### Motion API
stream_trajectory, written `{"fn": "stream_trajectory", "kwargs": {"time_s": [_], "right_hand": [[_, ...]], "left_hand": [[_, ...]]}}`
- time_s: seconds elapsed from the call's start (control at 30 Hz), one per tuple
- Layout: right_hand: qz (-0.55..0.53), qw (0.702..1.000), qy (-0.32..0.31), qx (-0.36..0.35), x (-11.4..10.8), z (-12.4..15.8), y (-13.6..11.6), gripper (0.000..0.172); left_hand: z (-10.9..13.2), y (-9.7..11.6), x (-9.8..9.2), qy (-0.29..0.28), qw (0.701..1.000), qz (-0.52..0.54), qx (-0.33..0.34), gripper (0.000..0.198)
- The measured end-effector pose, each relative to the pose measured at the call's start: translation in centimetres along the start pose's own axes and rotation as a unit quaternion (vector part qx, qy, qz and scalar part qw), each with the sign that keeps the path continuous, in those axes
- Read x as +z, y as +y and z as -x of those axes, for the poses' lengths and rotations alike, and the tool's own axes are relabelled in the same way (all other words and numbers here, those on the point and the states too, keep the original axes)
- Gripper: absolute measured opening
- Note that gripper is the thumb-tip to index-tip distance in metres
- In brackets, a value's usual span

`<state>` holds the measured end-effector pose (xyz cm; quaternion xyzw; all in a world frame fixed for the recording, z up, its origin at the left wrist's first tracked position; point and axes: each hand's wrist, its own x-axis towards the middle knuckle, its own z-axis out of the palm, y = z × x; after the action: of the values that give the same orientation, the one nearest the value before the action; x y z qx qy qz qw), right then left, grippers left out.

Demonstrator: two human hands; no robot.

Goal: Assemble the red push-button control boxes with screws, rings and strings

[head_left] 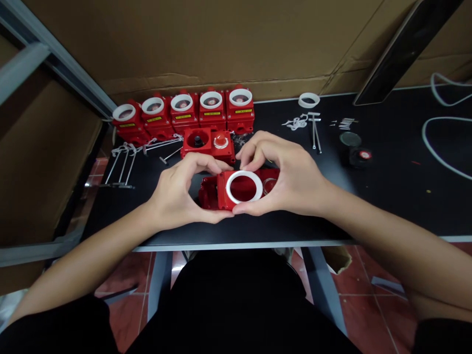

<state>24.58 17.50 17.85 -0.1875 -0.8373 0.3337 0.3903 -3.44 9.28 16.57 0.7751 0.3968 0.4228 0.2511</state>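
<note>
Between my two hands is a red cover with a white ring (228, 197) around its round opening. My left hand (180, 191) grips the cover's left side, fingers on the far edge and thumb along the near edge. My right hand (291, 177) holds it from the right, thumb at the near edge and fingertips at the top of the ring. Beneath the cover lies an open red housing (208, 192), partly hidden by the cover and my hands. Just behind stands another red part (191, 140) with a round hole and a red button (220, 140).
Several red boxes with white rings (212, 110) line the back left. Metal T-shaped rods (121, 167) lie at the left, others (315, 130) behind my right hand. A loose white ring (309, 100), a glass disc (350, 139) and a black part (359, 157) are at the right.
</note>
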Motion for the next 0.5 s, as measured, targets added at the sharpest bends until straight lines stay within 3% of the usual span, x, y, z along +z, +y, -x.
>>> {"fn": "stream_trajectory", "kwargs": {"time_s": [0.13, 0.33, 0.5], "right_hand": [[-0.019, 1.000, 0.021, 0.002, 0.3, 0.1, 0.3, 0.068], [-0.037, 0.996, 0.076, -0.018, 1.2, 0.2, 0.1, 0.064], [-0.053, 0.995, 0.084, -0.026, 1.3, 0.2, -0.1, 0.061]], "left_hand": [[-0.3, -0.4, -0.1, -0.003, 1.000, 0.007, 0.025, 0.069], [-0.5, -0.9, -0.2, -0.023, 0.998, -0.029, 0.057, 0.102], [-0.2, -0.3, 0.0, -0.008, 0.999, 0.035, 0.014, 0.090]]}}
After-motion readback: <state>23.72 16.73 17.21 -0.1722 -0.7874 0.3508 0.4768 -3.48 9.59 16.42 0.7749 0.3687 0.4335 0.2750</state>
